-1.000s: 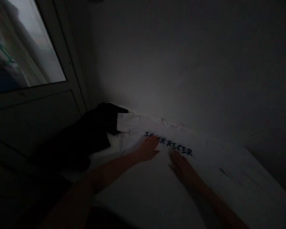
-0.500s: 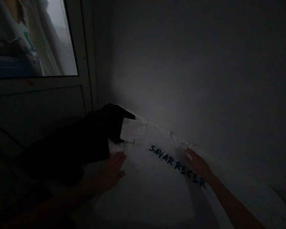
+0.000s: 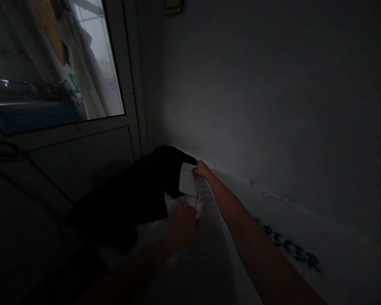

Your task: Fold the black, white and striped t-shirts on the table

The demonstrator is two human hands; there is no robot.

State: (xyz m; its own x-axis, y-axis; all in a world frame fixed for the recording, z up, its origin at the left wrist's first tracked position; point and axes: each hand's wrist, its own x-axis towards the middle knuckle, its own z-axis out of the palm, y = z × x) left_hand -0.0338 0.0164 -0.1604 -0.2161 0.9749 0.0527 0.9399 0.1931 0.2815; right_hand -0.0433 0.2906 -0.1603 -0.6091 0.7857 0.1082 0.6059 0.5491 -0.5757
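Note:
A white T-shirt (image 3: pixel 211 241) with dark painted-looking lettering lies spread in front of me, its left side gathered into a fold. My right hand (image 3: pixel 202 169) reaches across to the far left and pinches the shirt at its sleeve and shoulder. Lower down, my left hand (image 3: pixel 184 222) has its fingers curled on the shirt's side edge, just below the sleeve. Part of the lettering is covered by my right forearm. Beside the sleeve, on the left, lies a black garment (image 3: pixel 123 199), too dark to make out its kind.
A grey wall (image 3: pixel 257 106) rises behind the white surface. On the left stands a door (image 3: pixel 92 148) with a glass pane (image 3: pixel 104 76) and a metal handle (image 3: pixel 1 150). The whole place is dim.
My right hand has moved left from the lettering to the sleeve and taken hold. My left hand, flat before, has curled its fingers on the shirt's side. The view has shifted left.

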